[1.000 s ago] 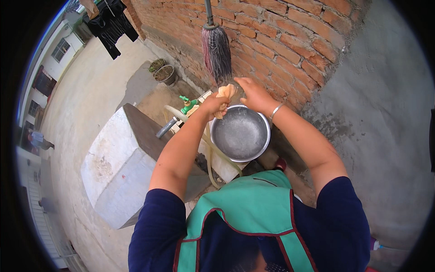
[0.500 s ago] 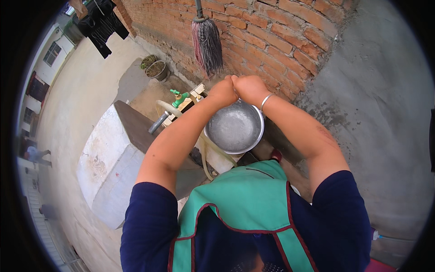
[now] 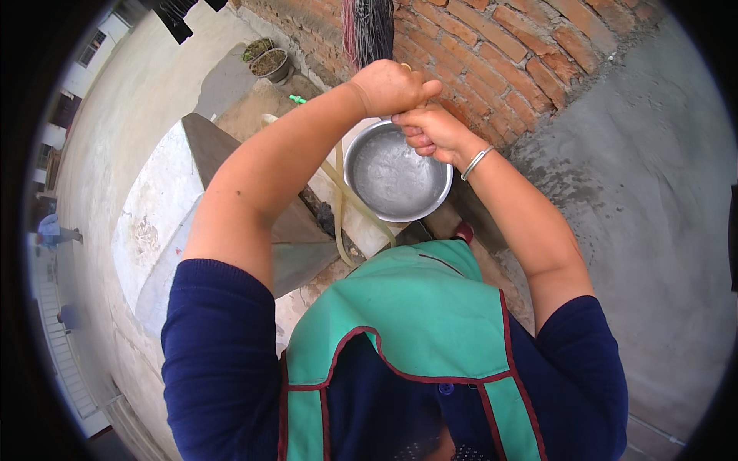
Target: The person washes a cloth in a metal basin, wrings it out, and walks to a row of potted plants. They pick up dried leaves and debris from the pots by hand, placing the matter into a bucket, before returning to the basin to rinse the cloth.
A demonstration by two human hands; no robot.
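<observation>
My left hand (image 3: 393,89) is closed, its back turned up, over the far rim of a round silver metal basin (image 3: 421,209). Just below and to its right, my right hand (image 3: 437,134) is curled shut, a bracelet (image 3: 477,163) round its wrist. The two fists are close together, and whatever they grip is hidden between the fingers. Water seems to lie in the basin, its surface rippled and shiny. Beyond my left hand hangs a mop head (image 3: 369,34) of grey and pinkish strands against the brick wall.
A pale hose (image 3: 338,201) runs down left of the basin, near a green tap handle (image 3: 297,100) partly behind my left forearm. A whitish concrete block (image 3: 157,219) stands further left. Potted plants (image 3: 270,64) sit by the brick wall (image 3: 500,58). Someone (image 3: 52,230) is at the far left.
My hands have gone from side by side to left above right, with both wrists turned. The view has shifted, so the mop and the wall sit higher in the picture.
</observation>
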